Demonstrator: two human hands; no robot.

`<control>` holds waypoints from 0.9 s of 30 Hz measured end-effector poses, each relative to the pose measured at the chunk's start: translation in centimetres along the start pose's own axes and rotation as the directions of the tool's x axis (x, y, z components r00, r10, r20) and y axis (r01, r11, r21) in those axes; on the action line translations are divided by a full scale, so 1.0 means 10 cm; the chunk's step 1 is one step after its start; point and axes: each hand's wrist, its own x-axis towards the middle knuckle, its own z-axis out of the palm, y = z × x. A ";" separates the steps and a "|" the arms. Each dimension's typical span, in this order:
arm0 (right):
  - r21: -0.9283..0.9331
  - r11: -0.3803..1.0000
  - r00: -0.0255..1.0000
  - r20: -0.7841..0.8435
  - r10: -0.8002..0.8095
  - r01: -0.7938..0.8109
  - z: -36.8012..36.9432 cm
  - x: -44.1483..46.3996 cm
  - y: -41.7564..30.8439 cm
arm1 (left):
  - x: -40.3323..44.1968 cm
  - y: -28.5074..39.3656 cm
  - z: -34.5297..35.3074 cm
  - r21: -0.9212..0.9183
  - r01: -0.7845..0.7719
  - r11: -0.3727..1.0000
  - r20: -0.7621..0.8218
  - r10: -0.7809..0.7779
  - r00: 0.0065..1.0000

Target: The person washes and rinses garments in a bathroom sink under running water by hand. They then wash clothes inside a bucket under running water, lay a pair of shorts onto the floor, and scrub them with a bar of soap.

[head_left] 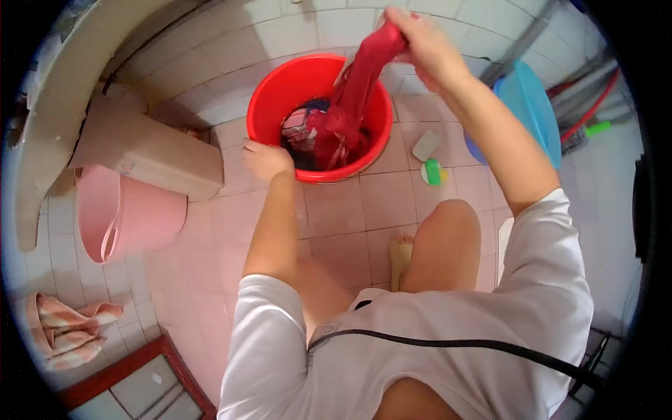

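A red bucket [269,105] stands on the tiled floor in front of me, with dark and patterned wet laundry [297,133] inside. My right hand [427,49] is raised above and right of the bucket, its fingers closed round a dark red garment [364,73]. That cloth stretches down from the hand, and its lower end lies among the other laundry. My left hand [268,159] grips the near left rim of the bucket, with its fingertips partly hidden. What kind of garment the red cloth is, I cannot make out.
Right of the bucket, a pale soap-like block [424,145] and a small green-and-white item [433,172] lie on the floor. A blue basin [525,105] leans at the right wall beside a green-handled brush [588,134]. A pink tub [147,217] stands left; a checked towel [66,325] hangs lower left.
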 end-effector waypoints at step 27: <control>0.565 0.814 0.818 -0.527 0.231 0.134 -1.35 -2.37 -0.87 | -0.71 0.48 -0.50 -0.440 -0.884 0.156 -0.209 0.940 0.269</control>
